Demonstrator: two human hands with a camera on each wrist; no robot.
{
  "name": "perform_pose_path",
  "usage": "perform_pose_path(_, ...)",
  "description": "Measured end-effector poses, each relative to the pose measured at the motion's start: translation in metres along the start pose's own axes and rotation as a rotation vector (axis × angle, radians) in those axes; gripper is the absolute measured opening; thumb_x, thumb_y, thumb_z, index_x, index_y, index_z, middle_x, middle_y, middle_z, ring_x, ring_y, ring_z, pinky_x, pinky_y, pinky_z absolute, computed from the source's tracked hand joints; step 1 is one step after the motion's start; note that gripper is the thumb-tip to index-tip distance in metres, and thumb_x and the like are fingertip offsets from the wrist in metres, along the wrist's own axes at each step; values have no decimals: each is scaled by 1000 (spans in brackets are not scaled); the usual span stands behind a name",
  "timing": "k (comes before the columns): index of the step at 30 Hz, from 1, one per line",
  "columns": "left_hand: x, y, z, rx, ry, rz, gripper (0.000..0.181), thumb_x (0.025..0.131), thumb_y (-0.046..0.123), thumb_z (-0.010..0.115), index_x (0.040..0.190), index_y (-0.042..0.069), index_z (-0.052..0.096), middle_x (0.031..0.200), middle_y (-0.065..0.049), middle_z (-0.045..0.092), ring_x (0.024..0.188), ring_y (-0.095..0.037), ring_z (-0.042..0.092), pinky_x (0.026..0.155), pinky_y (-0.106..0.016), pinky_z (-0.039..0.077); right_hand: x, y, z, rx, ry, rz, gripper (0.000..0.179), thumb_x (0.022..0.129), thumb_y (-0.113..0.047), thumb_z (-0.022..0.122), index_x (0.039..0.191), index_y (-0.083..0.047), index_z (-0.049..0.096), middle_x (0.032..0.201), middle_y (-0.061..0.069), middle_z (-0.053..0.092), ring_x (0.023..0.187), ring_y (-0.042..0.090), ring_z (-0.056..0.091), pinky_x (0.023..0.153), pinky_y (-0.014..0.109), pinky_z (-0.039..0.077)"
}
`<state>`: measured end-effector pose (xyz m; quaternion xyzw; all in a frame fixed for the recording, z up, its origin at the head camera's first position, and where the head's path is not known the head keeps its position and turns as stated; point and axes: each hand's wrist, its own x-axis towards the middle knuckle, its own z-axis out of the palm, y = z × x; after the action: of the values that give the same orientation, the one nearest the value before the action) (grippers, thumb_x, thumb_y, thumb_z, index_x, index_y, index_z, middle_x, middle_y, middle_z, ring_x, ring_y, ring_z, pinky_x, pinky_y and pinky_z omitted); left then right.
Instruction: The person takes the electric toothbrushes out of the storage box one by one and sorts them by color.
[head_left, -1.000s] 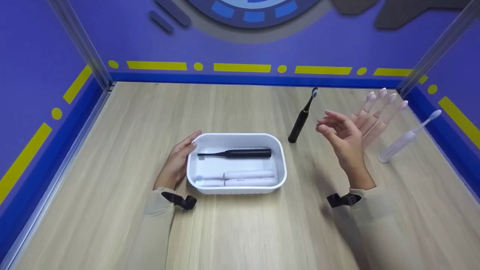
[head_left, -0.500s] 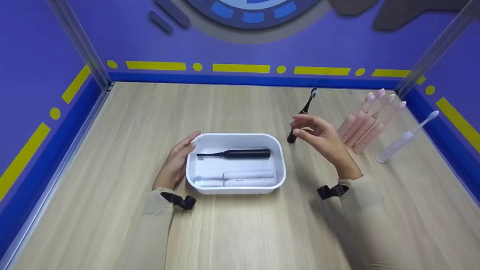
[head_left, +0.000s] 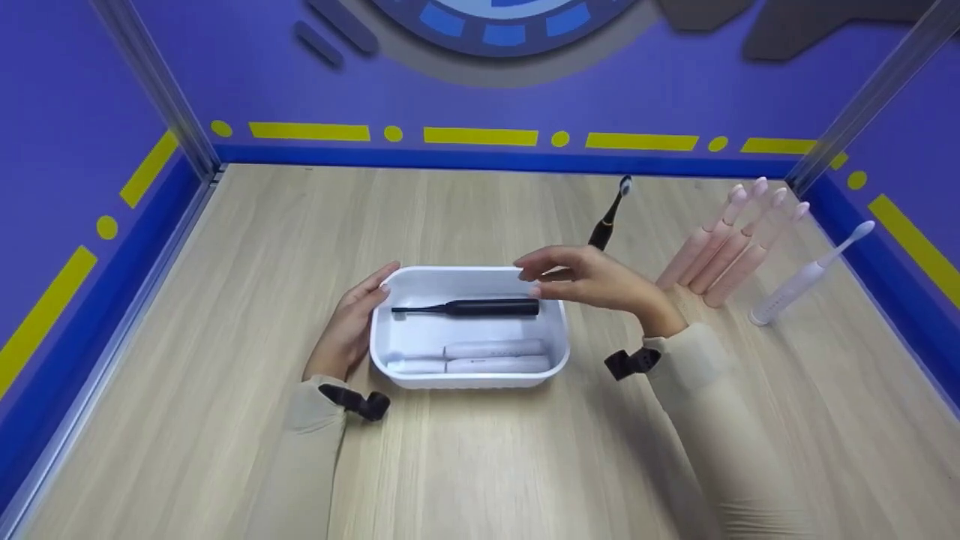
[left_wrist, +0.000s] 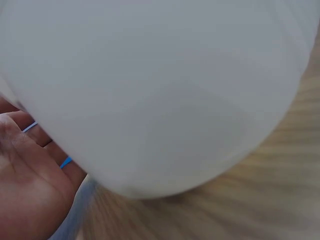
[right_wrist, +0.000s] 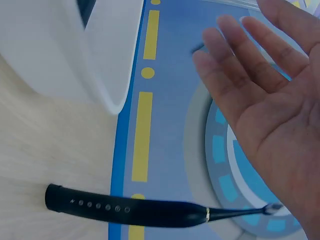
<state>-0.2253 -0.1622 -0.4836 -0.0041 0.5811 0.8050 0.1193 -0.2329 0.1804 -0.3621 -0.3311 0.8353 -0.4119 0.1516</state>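
Note:
A white plastic bin (head_left: 469, 380) sits on the table, holding one black electric toothbrush (head_left: 491, 307) and two pale electric toothbrushes (head_left: 499, 348), all lying flat. My left hand (head_left: 341, 330) grips the bin's left end, thumb at the rim; the bin's white wall (left_wrist: 165, 90) fills much of the left wrist view. Over the bin's right rim hovers my right hand (head_left: 600, 283), fingers loosely bent and nothing between them; its palm (right_wrist: 280, 120) shows bare in the right wrist view. A second black electric toothbrush (right_wrist: 130, 210) stands upright just behind that hand, its lower part hidden in the head view.
Several pink electric toothbrushes (head_left: 724, 259) stand upright in a row at the right of the table (head_left: 480, 465). One pale lilac toothbrush (head_left: 791, 292) stands to their right. Blue-purple panels (head_left: 480, 97) enclose the back and sides.
My right hand has moved left from beside the pink toothbrushes, past the standing black one, to over the bin's right rim. My left hand has stayed on the bin.

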Motion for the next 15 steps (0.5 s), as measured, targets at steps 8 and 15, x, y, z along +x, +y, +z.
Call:
perform_pose_path(8,0,1,1,-4,-12,-6,48,102,9,40,149,8,34,158,-6,29,145,-19,28,119,-32,25,17,-7,6,-72,-125,26,40,90,-24,68,128,-12,61,117,11,68,111,21,62,97,39,51)
perform_pose_path(15,-1,1,1,-25,-17,7,48,102,7,40,149,5,33,157,-10,29,144,-22,30,120,-34,25,35,-13,13,-125,-275,52,40,91,-21,67,128,-8,60,115,12,69,109,20,63,98,35,52)
